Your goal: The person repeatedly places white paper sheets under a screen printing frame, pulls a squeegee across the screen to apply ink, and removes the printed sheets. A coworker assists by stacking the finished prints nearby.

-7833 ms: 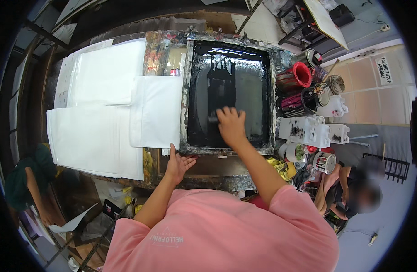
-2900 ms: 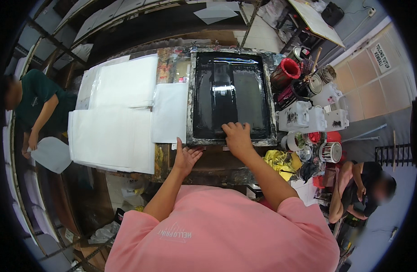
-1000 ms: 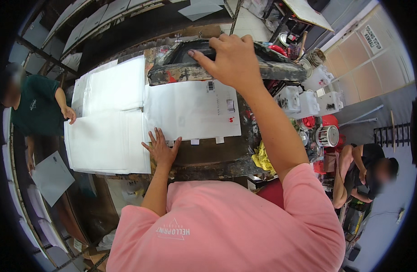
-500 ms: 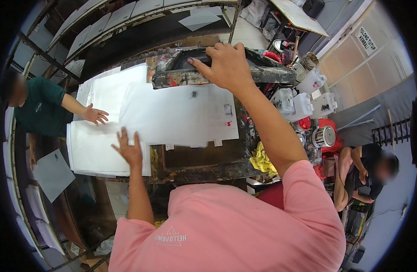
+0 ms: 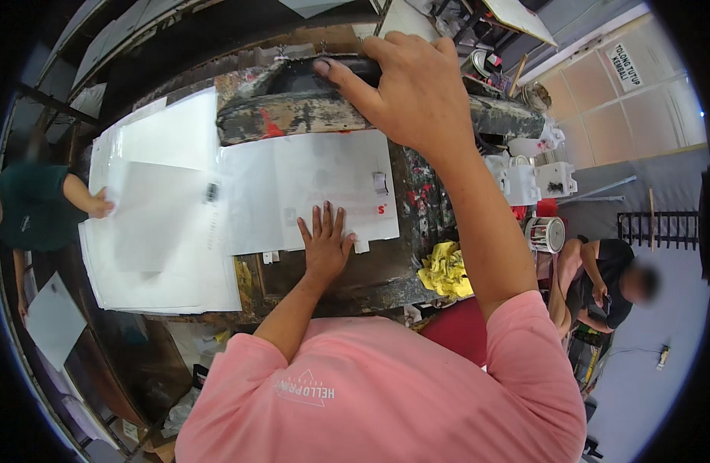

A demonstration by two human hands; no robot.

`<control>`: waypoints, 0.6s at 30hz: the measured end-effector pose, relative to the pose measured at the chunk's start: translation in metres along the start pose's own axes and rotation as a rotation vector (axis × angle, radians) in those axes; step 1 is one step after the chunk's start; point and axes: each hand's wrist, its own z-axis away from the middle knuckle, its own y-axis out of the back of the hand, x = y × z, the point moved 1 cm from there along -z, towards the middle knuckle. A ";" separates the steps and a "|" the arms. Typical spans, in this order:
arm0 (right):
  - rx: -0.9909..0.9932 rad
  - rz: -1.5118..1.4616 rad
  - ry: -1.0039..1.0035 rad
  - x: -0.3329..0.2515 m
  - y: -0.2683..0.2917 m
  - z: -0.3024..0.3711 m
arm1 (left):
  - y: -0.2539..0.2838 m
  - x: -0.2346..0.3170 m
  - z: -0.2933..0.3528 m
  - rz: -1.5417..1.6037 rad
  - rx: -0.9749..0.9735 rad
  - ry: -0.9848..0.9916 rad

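Co-worker's hand: at the far left, a person in a dark green top is reaching in and pressing the outer edge of the paper stack, seemingly keeping it from sliding.
Paper stack: lying on the left part of the tabletop, many white sheets squared one on another, a shiny translucent sheet lying on top.
Loose sheet: sitting apart, below the stack and off the tabletop edge.
White sheet: lying flat just right of the stack, its left edge overlapping it, directly under the raised frame; small marks are showing near its right edge.
Left hand: resting palm down on the sheet's lower edge, fingers spread flat and gripping nothing, apparently pinning the sheet so it is not shifting.
Printing frame: being held tilted up over the sheet, near edge lifted, its wooden rim caked with dried paint and ink; raised like this, it is leaving the sheet open to reach.
Right hand: reaching out over the tabletop, fingers curled tight around the frame's upper edge, carrying its weight.
Yellow rag: lying crumpled at the tabletop's right front corner, close for wiping.
Plastic jugs: white, standing right of the frame, a small tin beside them.
Seated person: crouching low on the floor at the far right, well apart.
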 end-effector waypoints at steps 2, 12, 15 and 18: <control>0.042 -0.006 0.008 0.004 -0.005 0.001 | -0.003 -0.001 -0.005 -0.024 0.019 -0.011; 0.027 -0.005 0.000 -0.005 -0.012 0.023 | 0.005 -0.023 -0.014 0.270 -0.059 0.051; 0.028 0.004 -0.001 -0.004 -0.015 0.028 | 0.013 -0.024 -0.019 0.199 -0.145 0.044; 0.022 0.011 -0.004 -0.005 -0.014 0.031 | 0.010 -0.012 -0.009 -0.078 -0.079 -0.017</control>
